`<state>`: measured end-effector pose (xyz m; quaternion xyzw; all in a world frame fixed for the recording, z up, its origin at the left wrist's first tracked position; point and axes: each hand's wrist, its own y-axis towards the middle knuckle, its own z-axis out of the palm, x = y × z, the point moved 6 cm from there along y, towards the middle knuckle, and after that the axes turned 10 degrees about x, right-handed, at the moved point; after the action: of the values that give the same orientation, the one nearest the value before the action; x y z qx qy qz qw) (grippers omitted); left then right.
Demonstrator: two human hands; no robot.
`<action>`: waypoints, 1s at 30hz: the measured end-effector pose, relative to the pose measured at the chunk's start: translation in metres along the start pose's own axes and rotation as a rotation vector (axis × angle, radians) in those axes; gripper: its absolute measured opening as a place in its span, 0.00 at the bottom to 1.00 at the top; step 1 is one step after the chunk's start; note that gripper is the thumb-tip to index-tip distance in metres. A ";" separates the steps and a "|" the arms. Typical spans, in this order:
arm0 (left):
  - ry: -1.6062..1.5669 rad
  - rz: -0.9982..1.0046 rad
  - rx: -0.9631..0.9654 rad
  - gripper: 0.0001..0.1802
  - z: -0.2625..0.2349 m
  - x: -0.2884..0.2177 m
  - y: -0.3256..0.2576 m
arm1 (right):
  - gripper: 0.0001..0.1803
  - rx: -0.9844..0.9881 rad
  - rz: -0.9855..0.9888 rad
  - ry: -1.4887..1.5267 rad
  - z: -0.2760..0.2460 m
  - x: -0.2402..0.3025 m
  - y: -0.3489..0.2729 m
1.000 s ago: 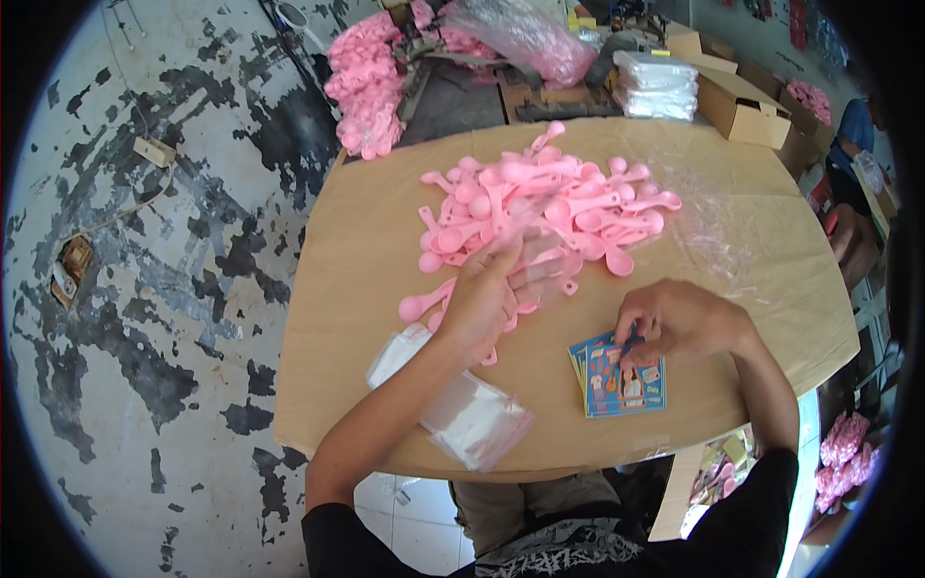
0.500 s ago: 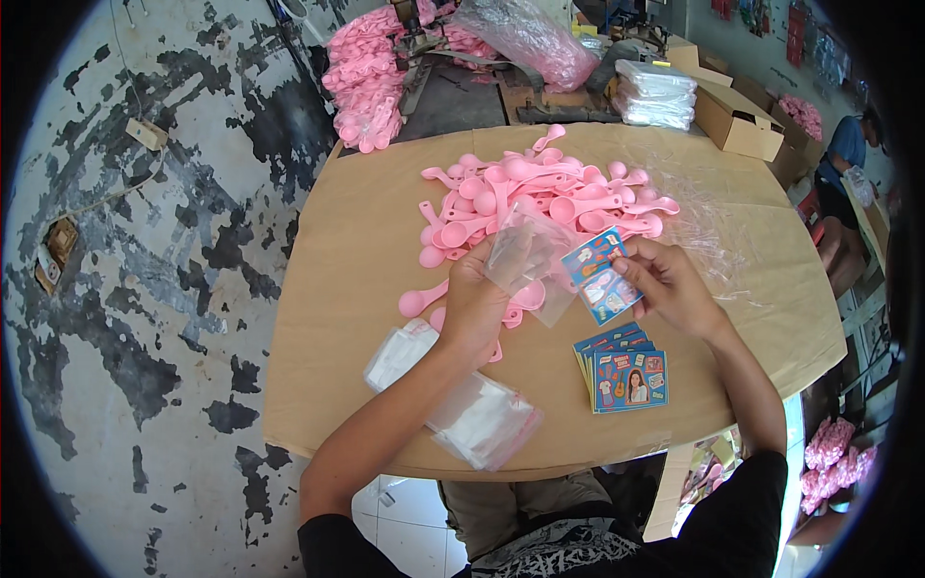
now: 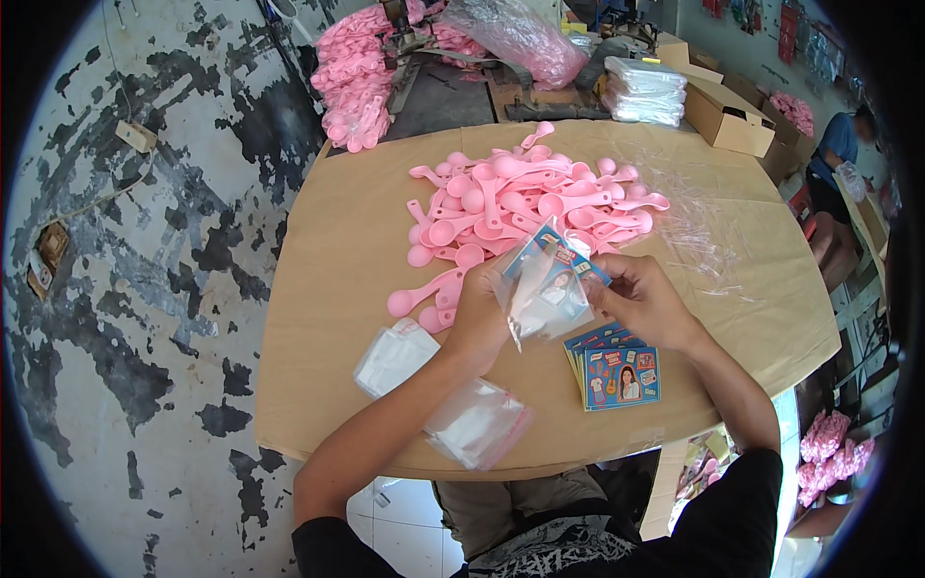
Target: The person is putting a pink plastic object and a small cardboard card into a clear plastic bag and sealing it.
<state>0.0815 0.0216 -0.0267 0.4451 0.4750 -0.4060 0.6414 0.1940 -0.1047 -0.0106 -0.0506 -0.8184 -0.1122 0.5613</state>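
Note:
My left hand (image 3: 484,310) is closed on a small clear plastic bag (image 3: 533,326), held over the table in front of me. Between the fingers of my right hand (image 3: 644,297) is a blue printed card (image 3: 556,252). It overlaps the bag, and I cannot tell how much of it sits inside. Just below my right hand lies a fanned stack of matching blue cards (image 3: 622,378). Flat clear bags (image 3: 479,422) are piled under my left forearm. Beyond both hands spreads a heap of pink measuring spoons (image 3: 520,197), a few of them lying close to my left hand.
Brown paper covers the table (image 3: 328,289). Thin clear plastic strips (image 3: 699,226) lie on its right side. Behind are bagged pink spoons (image 3: 356,72), stacked clear packs (image 3: 644,91) and an open cardboard box (image 3: 727,114). Another person (image 3: 836,159) is at the far right.
The card in my right hand has moved left and tilted, and now overlaps the bag. The bag is spread wider between my hands. The whole view has shifted slightly.

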 end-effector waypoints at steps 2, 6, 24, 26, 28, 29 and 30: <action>-0.050 -0.083 -0.044 0.16 0.003 -0.001 -0.002 | 0.12 0.023 0.047 0.026 0.002 -0.004 0.000; 0.147 -0.112 0.045 0.17 0.007 0.016 -0.001 | 0.11 -0.090 0.000 0.123 0.007 -0.002 0.002; 0.032 0.050 0.069 0.22 0.023 -0.012 -0.009 | 0.16 -0.187 0.008 0.112 -0.003 -0.001 -0.001; -0.095 0.005 -0.008 0.20 0.010 -0.004 -0.003 | 0.17 -0.196 0.136 0.104 -0.004 -0.008 -0.001; -0.159 0.020 0.002 0.20 0.001 0.003 -0.001 | 0.16 -0.106 -0.005 0.362 0.003 -0.006 0.004; -0.226 0.036 0.018 0.19 0.000 0.002 0.000 | 0.16 -0.106 -0.004 0.362 0.003 -0.007 0.004; -0.153 0.028 0.032 0.20 0.002 0.004 -0.001 | 0.16 -0.098 0.035 0.284 0.002 -0.009 0.003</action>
<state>0.0821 0.0193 -0.0303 0.4296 0.4117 -0.4373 0.6744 0.1962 -0.1008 -0.0192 -0.0757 -0.7232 -0.1481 0.6703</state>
